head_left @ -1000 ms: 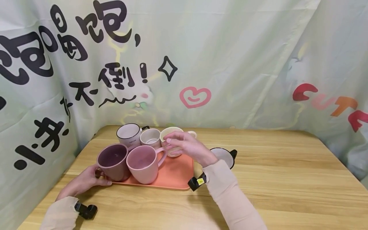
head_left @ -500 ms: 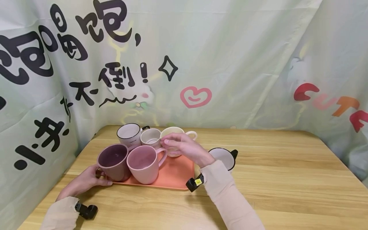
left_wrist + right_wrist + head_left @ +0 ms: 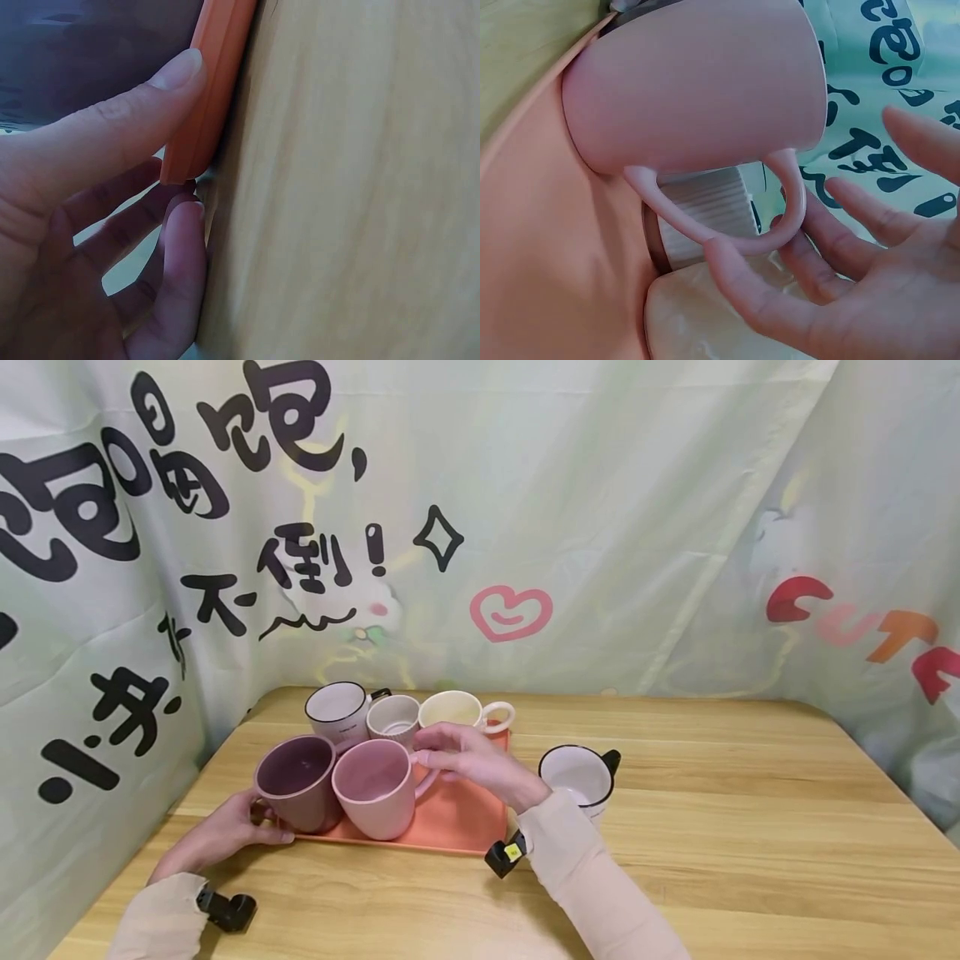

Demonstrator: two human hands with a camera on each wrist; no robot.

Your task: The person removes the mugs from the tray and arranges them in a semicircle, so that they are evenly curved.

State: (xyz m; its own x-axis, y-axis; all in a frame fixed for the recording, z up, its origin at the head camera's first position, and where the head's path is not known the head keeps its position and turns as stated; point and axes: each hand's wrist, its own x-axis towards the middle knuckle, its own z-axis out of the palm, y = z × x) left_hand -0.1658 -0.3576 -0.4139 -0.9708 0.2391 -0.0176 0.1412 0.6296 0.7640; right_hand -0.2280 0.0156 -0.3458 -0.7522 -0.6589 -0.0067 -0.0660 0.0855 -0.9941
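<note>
In the head view, a coral tray (image 3: 459, 817) bears several mugs. My left hand (image 3: 225, 831) grips its near left corner. The left wrist view has the thumb (image 3: 169, 79) on the tray's rim and the other fingers curled at the corner below. A dark purple mug (image 3: 309, 808) stands just beyond that hand, beside a pink mug (image 3: 373, 810). My right hand (image 3: 480, 764) is at the pink mug's handle. In the right wrist view, the thumb (image 3: 742, 289) overlaps the outside of the handle (image 3: 795, 191), with two fingertips close behind it and the upper fingers spread.
At the tray's back are a white mug with a black rim (image 3: 336, 720), a ribbed whitish cup (image 3: 393, 725) and a cream mug (image 3: 448, 708). Another black-rimmed white mug (image 3: 573, 775) stands on the wooden table (image 3: 720, 827) right of the tray, partly behind my right sleeve.
My right hand has moved down and toward me from in front of the cream mug to the pink mug's handle. The left hand has stayed at the tray corner.
</note>
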